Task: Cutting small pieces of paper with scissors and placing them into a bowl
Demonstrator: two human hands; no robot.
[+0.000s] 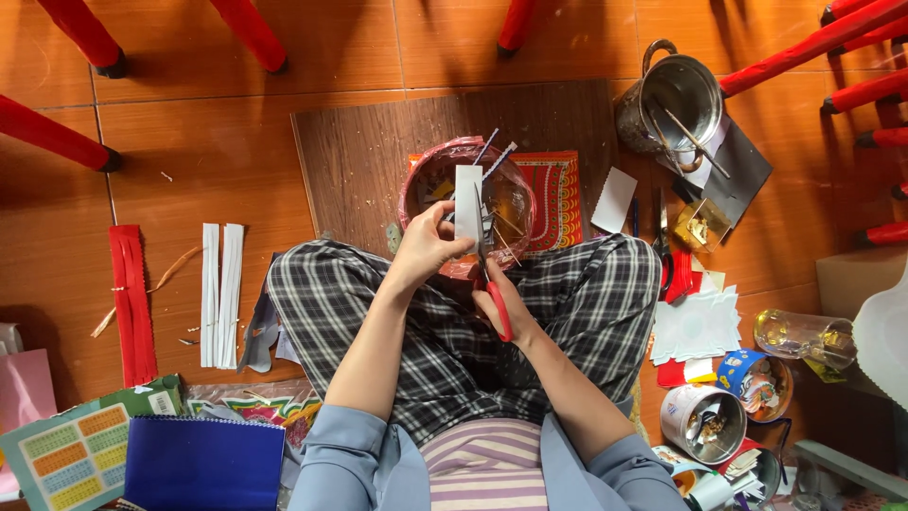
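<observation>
At the centre of the frame, the left hand (427, 248) pinches a white paper strip (468, 201) upright above a red bowl (421, 185); just right of it, the right hand (501, 301) has its fingers closed through red-handled scissors (491, 279), blades at the strip's lower edge; further white strips (220, 295) lie on the floor at left; a steel pot (673, 102) stands upper right.

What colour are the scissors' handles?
Red: the scissors in the right hand show best in the head view.

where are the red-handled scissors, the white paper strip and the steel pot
red-handled scissors (496, 305), head view, on the red handle
white paper strip (468, 194), head view, middle of the strip
steel pot (683, 90), head view, inner wall
</observation>
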